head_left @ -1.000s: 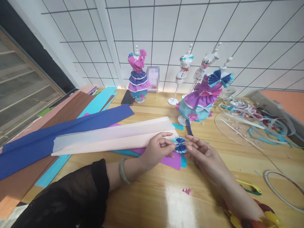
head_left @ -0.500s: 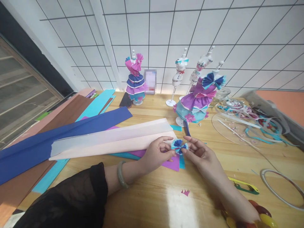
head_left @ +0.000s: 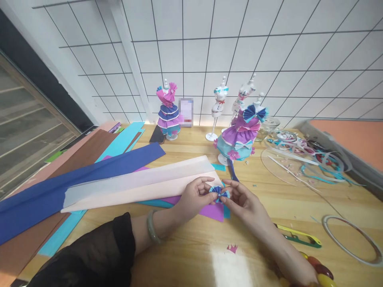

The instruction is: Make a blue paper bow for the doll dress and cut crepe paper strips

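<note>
Head view: both bare hands pinch a small pleated bow (head_left: 219, 192), blue with light-blue edges. Left hand (head_left: 194, 199) has its left end between thumb and fingers; right hand (head_left: 247, 203) has thumb and fingers at the middle and right side. Both grips narrow, fingertips close together. Bow is up over the right end of a purple sheet (head_left: 214, 213), near the tip of a pale pink sheet (head_left: 143, 186).

Left of that: dark blue sheet (head_left: 86, 172), with a brown sheet (head_left: 86, 149) partly under it. Dark blue strip (head_left: 232, 170) just beyond the right hand, by the foot of a purple and teal dress (head_left: 239, 137) on a stand. Smaller tiered dress (head_left: 168, 113) stands back left, dark phone (head_left: 157, 134) beside it.

Right side: tangled ribbons (head_left: 317, 161), pale ring (head_left: 324, 229) lying flat, yellow-green cutter (head_left: 314, 240) next to the right forearm. Pink crown-shaped scrap (head_left: 232, 249) on the wooden table (head_left: 179, 259), nearer the wearer than the hands.
</note>
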A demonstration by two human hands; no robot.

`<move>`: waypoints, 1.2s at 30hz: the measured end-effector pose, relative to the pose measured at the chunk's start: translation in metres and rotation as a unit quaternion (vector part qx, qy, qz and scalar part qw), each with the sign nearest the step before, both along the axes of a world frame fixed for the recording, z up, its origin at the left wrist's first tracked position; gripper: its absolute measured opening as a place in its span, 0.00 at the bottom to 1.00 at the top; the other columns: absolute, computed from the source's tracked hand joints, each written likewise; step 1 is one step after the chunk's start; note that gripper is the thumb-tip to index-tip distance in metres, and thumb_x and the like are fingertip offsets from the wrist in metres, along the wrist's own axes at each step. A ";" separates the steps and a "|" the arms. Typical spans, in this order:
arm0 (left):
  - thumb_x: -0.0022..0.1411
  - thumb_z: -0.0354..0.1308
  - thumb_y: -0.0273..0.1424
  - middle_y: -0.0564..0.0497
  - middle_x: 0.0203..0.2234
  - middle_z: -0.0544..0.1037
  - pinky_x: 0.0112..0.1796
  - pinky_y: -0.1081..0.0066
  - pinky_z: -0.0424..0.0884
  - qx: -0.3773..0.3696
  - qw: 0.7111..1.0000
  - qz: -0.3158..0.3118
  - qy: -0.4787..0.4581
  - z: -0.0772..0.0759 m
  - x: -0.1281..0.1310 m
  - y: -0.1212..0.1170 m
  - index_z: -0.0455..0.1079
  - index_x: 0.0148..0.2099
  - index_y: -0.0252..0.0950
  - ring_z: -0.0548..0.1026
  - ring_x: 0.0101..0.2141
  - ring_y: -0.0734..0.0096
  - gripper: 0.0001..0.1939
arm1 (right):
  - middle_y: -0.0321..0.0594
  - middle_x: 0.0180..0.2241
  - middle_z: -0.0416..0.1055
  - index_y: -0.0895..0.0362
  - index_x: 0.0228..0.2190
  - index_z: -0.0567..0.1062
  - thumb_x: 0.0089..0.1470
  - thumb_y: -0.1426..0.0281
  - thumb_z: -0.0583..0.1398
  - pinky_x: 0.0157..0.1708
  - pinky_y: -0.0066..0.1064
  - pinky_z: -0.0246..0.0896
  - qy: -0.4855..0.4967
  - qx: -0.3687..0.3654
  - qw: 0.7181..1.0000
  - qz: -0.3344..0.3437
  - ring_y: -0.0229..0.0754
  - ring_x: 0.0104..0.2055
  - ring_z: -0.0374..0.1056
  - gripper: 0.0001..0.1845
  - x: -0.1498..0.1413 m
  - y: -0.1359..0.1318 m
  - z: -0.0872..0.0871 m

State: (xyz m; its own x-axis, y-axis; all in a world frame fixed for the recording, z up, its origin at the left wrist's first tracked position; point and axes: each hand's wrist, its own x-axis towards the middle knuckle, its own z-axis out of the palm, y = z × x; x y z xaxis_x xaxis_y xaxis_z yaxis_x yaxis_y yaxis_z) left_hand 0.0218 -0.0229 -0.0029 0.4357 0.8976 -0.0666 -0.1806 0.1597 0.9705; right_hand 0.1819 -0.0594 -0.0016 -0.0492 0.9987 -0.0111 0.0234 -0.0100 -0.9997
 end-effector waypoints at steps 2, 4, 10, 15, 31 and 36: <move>0.48 0.63 0.32 0.53 0.25 0.71 0.31 0.70 0.68 0.006 1.000 0.000 0.004 0.001 0.000 -0.001 0.62 0.46 0.31 0.72 0.25 0.74 0.23 | 0.37 0.31 0.68 0.53 0.43 0.65 0.44 0.60 0.64 0.37 0.31 0.63 0.002 -0.003 1.000 -0.002 0.40 0.36 0.66 0.25 -0.001 0.000 0.001; 0.48 0.62 0.30 0.53 0.25 0.71 0.33 0.70 0.67 0.016 1.000 0.003 0.007 0.002 0.000 -0.002 0.62 0.46 0.31 0.72 0.27 0.75 0.22 | 0.37 0.30 0.68 0.54 0.44 0.66 0.44 0.60 0.64 0.36 0.31 0.62 0.004 -0.010 1.000 -0.003 0.40 0.35 0.66 0.25 -0.002 -0.001 0.003; 0.47 0.61 0.27 0.54 0.25 0.69 0.34 0.73 0.66 0.031 0.999 0.017 0.017 0.007 0.001 -0.005 0.63 0.46 0.32 0.70 0.28 0.76 0.22 | 0.37 0.30 0.69 0.54 0.43 0.67 0.41 0.59 0.65 0.35 0.31 0.61 0.047 -0.044 0.998 -0.002 0.39 0.34 0.67 0.27 -0.005 0.000 0.007; 0.47 0.61 0.28 0.53 0.27 0.70 0.37 0.71 0.66 0.023 0.999 0.020 0.013 0.010 0.001 -0.007 0.63 0.46 0.32 0.71 0.32 0.74 0.22 | 0.36 0.29 0.68 0.54 0.42 0.66 0.41 0.61 0.65 0.36 0.31 0.61 0.080 -0.055 0.995 0.007 0.38 0.34 0.66 0.26 -0.005 0.001 0.005; 0.47 0.64 0.33 0.53 0.27 0.70 0.35 0.71 0.67 0.037 0.999 0.026 0.013 0.007 0.001 -0.007 0.62 0.45 0.33 0.71 0.30 0.74 0.24 | 0.36 0.28 0.70 0.55 0.40 0.69 0.39 0.60 0.66 0.34 0.33 0.63 0.075 -0.011 0.997 -0.026 0.39 0.33 0.67 0.25 -0.008 -0.001 0.006; 0.47 0.64 0.33 0.53 0.27 0.70 0.37 0.71 0.67 0.044 0.998 0.039 0.013 0.007 0.002 -0.010 0.63 0.46 0.34 0.71 0.31 0.74 0.24 | 0.37 0.28 0.71 0.54 0.41 0.69 0.40 0.60 0.66 0.35 0.33 0.63 0.089 -0.018 0.996 -0.016 0.40 0.34 0.68 0.25 -0.008 -0.001 0.006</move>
